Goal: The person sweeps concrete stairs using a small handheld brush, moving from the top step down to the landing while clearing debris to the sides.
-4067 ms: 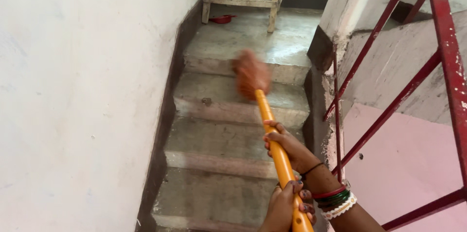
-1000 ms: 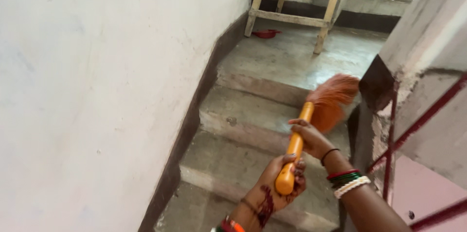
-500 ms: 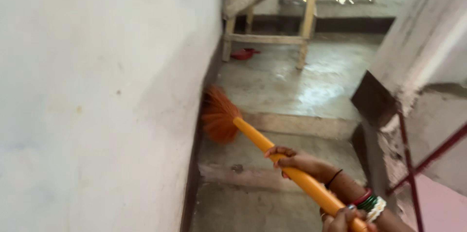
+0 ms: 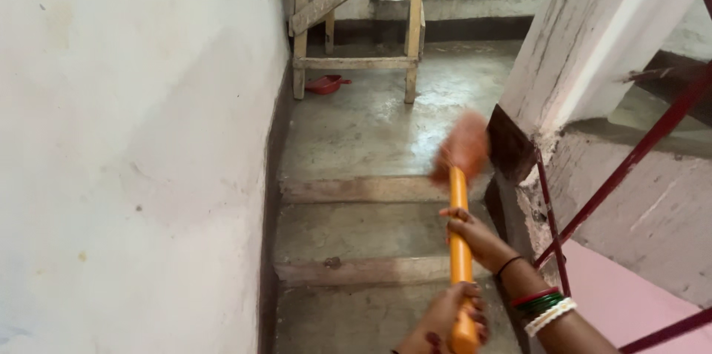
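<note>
I look down a concrete staircase (image 4: 356, 231). Both my hands grip a broom with a long yellow-orange handle (image 4: 458, 198). My right hand (image 4: 475, 235) wraps the middle of the handle; its wrist wears red, green and white bangles. My left hand (image 4: 445, 320) holds the handle's near end at the bottom edge of the view. The broom's orange bristle head (image 4: 463, 146), blurred by motion, is over the right end of the top step, close to the dark base of the pillar (image 4: 508, 142).
A white wall (image 4: 133, 139) runs along the left. A dark red metal railing (image 4: 630, 168) stands on the right, above a pink wall face. On the landing (image 4: 386, 116) below stand a wooden trestle (image 4: 356, 12) and a red dustpan (image 4: 322, 84). A patterned vent block lets in light beyond.
Half a second ago the broom head was at the left wall's foot; it has swung right to the pillar side. My view has tilted, showing more of the landing.
</note>
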